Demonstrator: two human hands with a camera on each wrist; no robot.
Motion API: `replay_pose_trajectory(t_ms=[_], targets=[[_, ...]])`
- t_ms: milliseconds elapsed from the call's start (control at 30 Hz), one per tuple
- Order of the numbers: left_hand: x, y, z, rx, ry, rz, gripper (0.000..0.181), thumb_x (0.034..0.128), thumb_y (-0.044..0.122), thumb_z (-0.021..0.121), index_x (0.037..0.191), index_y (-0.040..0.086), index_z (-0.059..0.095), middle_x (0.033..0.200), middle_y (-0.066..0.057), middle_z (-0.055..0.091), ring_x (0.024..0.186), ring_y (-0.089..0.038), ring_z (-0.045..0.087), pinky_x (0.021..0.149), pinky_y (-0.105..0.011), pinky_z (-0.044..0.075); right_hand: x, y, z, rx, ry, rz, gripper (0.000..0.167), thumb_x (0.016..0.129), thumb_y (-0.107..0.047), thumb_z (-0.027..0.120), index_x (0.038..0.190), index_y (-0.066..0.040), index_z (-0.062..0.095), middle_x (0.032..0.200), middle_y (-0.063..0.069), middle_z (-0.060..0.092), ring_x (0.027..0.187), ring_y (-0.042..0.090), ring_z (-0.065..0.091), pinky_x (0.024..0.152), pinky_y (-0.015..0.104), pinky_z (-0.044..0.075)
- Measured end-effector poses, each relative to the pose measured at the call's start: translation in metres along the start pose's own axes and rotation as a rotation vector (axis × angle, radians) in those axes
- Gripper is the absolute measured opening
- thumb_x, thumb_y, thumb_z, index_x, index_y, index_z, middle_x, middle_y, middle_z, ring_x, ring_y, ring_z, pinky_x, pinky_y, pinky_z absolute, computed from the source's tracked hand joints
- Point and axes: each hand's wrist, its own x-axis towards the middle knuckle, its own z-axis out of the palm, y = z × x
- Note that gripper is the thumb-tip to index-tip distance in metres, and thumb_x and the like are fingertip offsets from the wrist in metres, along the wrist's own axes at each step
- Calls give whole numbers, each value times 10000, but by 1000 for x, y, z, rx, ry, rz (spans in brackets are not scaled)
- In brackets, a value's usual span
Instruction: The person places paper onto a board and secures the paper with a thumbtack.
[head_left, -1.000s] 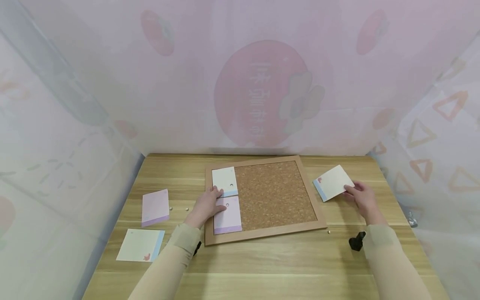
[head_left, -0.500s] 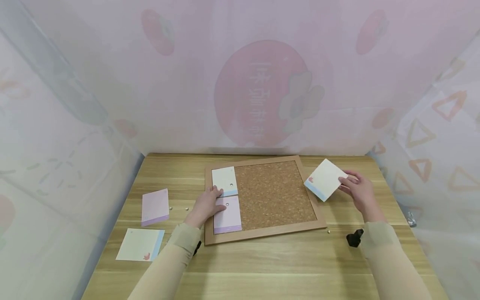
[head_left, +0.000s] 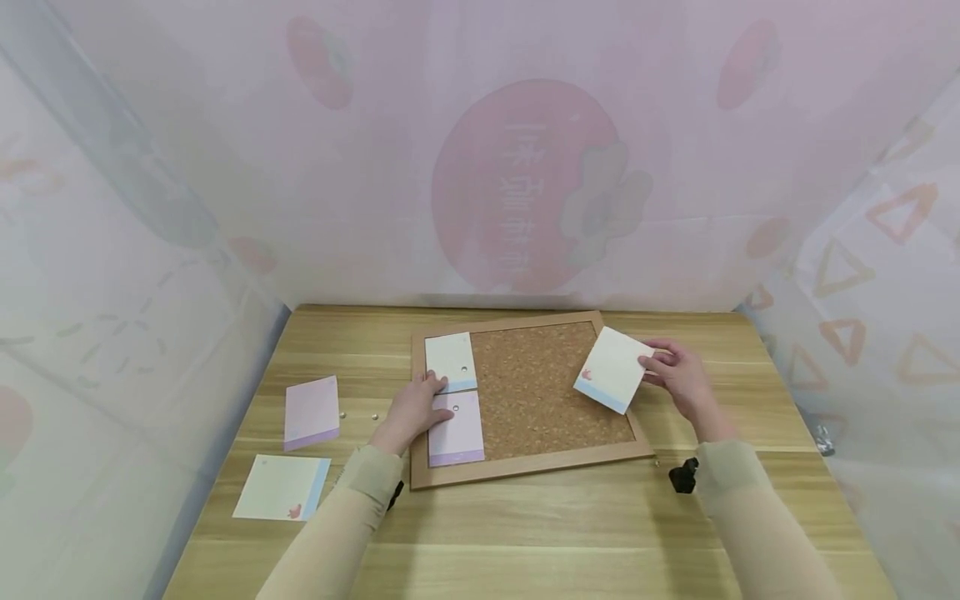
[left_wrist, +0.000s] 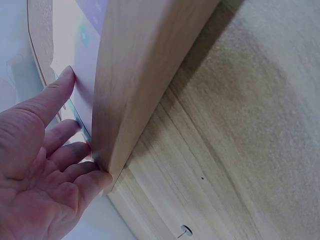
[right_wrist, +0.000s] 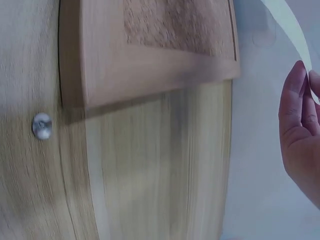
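In the head view the right hand (head_left: 681, 379) pinches a white card (head_left: 615, 368) with a blue edge by its right side, tilted over the right part of the cork board (head_left: 547, 392). The left hand (head_left: 411, 410) rests on the board's left side, fingers relaxed, touching a white card (head_left: 450, 357) and a lilac card (head_left: 456, 433), each with a pin. The left wrist view shows the left hand (left_wrist: 47, 160) against the wooden frame (left_wrist: 135, 65). In the right wrist view the right hand (right_wrist: 302, 125) grips the card's edge (right_wrist: 291, 25).
Left of the board lie a lilac card (head_left: 311, 410), a white card (head_left: 281, 487) and two pins (head_left: 375, 417). One pin (right_wrist: 42, 126) lies near the board's right corner. A pale printed curtain (head_left: 525, 183) stands behind the wooden table (head_left: 525, 533).
The right hand has moved left with its card, from beside the board to over its right part, and the card has turned. The left hand has stayed in place.
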Motion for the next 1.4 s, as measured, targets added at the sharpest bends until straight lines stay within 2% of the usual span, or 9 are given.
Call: replay_pose_trajectory(t_ms=[167, 367, 500, 667, 900, 1033, 1133, 1300, 1400], targets=[[0, 0, 1, 6, 5, 5, 669, 867, 316, 773, 1433, 52, 532, 1530, -283, 409, 1438, -454, 376, 1136, -576, 391, 3, 2, 17, -37, -37, 24, 474, 958, -57, 648, 1374, 66, 457, 797, -97, 662, 774, 38, 679, 743, 230, 613], [0, 0, 1, 2, 1, 2, 671, 870, 316, 770, 1438, 54, 527, 1534, -283, 401, 1444, -454, 367, 1141, -576, 384, 4, 4, 34, -102, -53, 42, 535, 969, -82, 640, 1427, 81, 416, 807, -116, 663, 765, 24, 674, 775, 259, 615], [0, 1, 1, 11, 1, 3, 671, 871, 318, 768, 1439, 55, 525, 1534, -284, 401, 1440, -454, 373, 1140, -570, 389, 5, 6, 42, -155, -70, 61, 524, 978, -106, 633, 1432, 63, 432, 831, -124, 665, 782, 17, 665, 842, 318, 611], [1, 2, 1, 6, 1, 1, 676, 868, 319, 771, 1440, 53, 524, 1536, -283, 395, 1446, -449, 366, 1149, -562, 382, 7, 9, 54, -235, -105, 64, 495, 983, -111, 626, 1424, 44, 463, 837, -128, 661, 768, 37, 637, 837, 348, 596], [1, 2, 2, 0, -4, -7, 681, 872, 322, 767, 1448, 63, 515, 1546, -274, 387, 1455, -446, 351, 1160, -562, 367, 7, 14, 71, -302, -154, 49, 478, 972, -127, 649, 1406, 17, 510, 928, -21, 693, 796, 67, 645, 864, 436, 591], [1, 3, 2, 6, -4, -7, 683, 873, 331, 764, 1451, 69, 513, 1548, -270, 385, 1456, -441, 353, 1155, -562, 374, 8, 19, 80, -316, -174, 40, 457, 967, -131, 657, 1387, 5, 539, 968, 13, 718, 796, 85, 650, 829, 419, 600], [0, 3, 3, 4, -2, -4, 683, 872, 327, 764, 1450, 65, 513, 1547, -272, 384, 1456, -441, 352, 1156, -561, 372, 11, 23, 89, -312, -180, 49, 428, 958, -112, 665, 1356, 9, 565, 906, -18, 714, 771, 78, 647, 793, 376, 606], [0, 4, 3, -3, -1, -7, 684, 871, 317, 767, 1451, 63, 510, 1548, -274, 381, 1458, -443, 347, 1165, -559, 360, 11, 27, 103, -378, -193, 39, 385, 950, -114, 676, 1316, -16, 608, 875, 38, 725, 753, 118, 673, 793, 419, 614], [0, 5, 3, -7, 1, -7, 681, 870, 313, 769, 1449, 62, 513, 1547, -276, 381, 1458, -443, 346, 1165, -559, 361, 13, 31, 110, -371, -207, 31, 374, 948, -82, 669, 1310, -7, 614, 911, 97, 735, 752, 118, 674, 794, 433, 618]])
